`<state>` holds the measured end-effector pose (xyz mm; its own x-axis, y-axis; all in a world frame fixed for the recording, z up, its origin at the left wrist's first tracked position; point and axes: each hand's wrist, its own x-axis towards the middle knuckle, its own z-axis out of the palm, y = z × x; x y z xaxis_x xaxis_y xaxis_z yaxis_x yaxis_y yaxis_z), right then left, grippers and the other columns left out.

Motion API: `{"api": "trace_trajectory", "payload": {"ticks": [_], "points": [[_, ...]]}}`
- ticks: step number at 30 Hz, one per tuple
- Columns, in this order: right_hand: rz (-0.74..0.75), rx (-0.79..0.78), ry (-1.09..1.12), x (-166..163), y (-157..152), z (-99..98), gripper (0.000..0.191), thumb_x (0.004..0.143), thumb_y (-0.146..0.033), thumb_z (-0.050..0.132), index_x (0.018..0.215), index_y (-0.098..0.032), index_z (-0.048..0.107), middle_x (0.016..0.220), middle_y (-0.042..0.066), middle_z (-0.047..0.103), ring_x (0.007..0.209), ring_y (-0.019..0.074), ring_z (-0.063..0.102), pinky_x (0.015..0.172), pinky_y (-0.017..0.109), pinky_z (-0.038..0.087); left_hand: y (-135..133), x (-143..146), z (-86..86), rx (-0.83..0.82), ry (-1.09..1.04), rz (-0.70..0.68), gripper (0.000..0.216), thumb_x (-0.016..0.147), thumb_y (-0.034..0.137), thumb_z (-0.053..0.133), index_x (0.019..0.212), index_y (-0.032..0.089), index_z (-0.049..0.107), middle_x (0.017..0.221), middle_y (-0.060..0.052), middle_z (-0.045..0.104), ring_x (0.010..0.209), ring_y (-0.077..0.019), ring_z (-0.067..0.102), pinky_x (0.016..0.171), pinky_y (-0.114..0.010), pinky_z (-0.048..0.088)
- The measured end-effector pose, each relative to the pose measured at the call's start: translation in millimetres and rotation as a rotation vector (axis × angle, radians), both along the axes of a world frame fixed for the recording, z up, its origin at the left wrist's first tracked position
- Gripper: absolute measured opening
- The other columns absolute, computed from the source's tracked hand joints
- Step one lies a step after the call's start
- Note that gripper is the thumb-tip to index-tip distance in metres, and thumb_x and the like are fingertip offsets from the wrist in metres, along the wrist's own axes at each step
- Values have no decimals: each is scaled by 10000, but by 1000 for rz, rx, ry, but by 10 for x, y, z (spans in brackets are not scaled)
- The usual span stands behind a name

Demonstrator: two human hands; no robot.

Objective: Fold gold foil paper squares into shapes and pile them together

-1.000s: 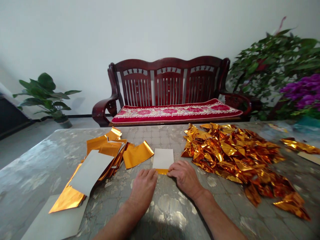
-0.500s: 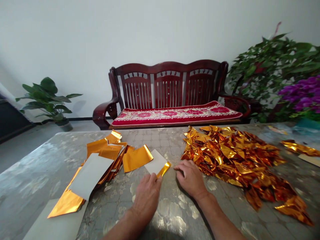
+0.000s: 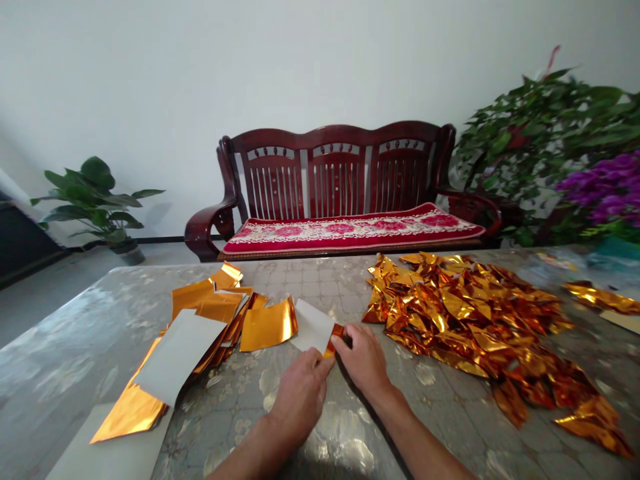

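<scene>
Near the middle of the table lies a sheet of foil paper, white side up, with a gold strip folded over along its right edge. My left hand is closed on the near end of that strip, thumb and forefinger pinching it. My right hand presses its thumb and fingers on the strip's other side, also closed. Left of the sheet, a curled gold foil sheet lies gold side up. A messy stack of foil sheets sits further left, one white side up on top.
A large heap of folded gold foil pieces covers the table's right side. Clear plastic wrapping and a gold piece lie at the far right. Beyond the table stand a wooden bench and a potted plant.
My right hand has moved left onto the folded strip, beside my left hand. The strip now shows darker, and the curled gold sheet sits slightly further left.
</scene>
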<state>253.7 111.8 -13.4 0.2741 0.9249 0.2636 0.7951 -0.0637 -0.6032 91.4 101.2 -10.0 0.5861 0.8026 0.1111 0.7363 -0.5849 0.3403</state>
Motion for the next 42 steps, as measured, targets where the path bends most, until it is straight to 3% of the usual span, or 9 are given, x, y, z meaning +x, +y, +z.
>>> {"api": "trace_trajectory", "payload": {"ticks": [4,6,8,13,17,19,22,30,42], "points": [[-139,248,227,168,5,1,210,925,-383,518,927,-207,630,817,44,692,745,201,607,685,300,437,186,-111,-23,98,-93,125,365,899,116,487,1204,241,643,1063,-57,632,1009,-211,579,926,-361,470],[-130,474,81,245,-35,58,216,944,-352,501,915,-205,657,862,73,686,847,217,600,787,332,438,284,-172,-37,134,-151,212,358,880,124,514,1203,225,633,1112,-63,626,1045,-220,582,948,-386,471],[-33,537,-141,265,-101,134,207,963,-276,500,948,-227,701,912,79,690,921,225,570,861,363,399,337,-219,-47,185,-267,259,339,888,143,515,1202,216,619,1131,-68,617,1062,-214,590,956,-383,480],[228,383,-453,86,-216,202,179,952,-234,561,1004,-280,726,883,54,667,942,225,512,847,374,339,236,-228,-27,251,-481,134,305,914,268,575,1217,234,569,1180,-78,588,1127,-216,579,982,-375,483],[317,308,-498,-27,-202,119,135,943,-289,591,892,-257,711,810,35,637,874,212,492,793,364,319,162,-166,-4,168,-346,21,212,900,240,609,1112,237,609,1051,-47,646,1024,-201,612,910,-329,494],[342,276,-487,-23,-191,85,157,940,-296,600,831,-245,700,792,27,633,854,203,497,769,352,317,180,-151,-6,125,-257,39,87,917,232,584,982,230,642,918,-24,659,922,-190,623,826,-299,490],[381,220,-431,52,-184,61,103,915,-292,645,844,-252,708,801,11,654,857,194,517,748,334,320,230,-165,-11,103,-172,82,145,945,241,537,858,220,651,833,-19,649,851,-186,614,766,-285,462],[356,40,-286,303,-146,52,130,937,-292,605,914,-280,733,863,-3,684,881,175,567,758,299,360,294,-207,15,22,-158,153,189,958,259,494,868,216,655,853,-27,648,877,-189,605,783,-275,434],[225,-63,-265,242,-74,90,144,937,-270,577,847,-242,686,861,-5,705,872,177,603,749,279,350,363,-125,105,-61,-94,309,221,912,295,534,748,186,635,759,-17,642,747,-165,576,661,-255,321]]}}
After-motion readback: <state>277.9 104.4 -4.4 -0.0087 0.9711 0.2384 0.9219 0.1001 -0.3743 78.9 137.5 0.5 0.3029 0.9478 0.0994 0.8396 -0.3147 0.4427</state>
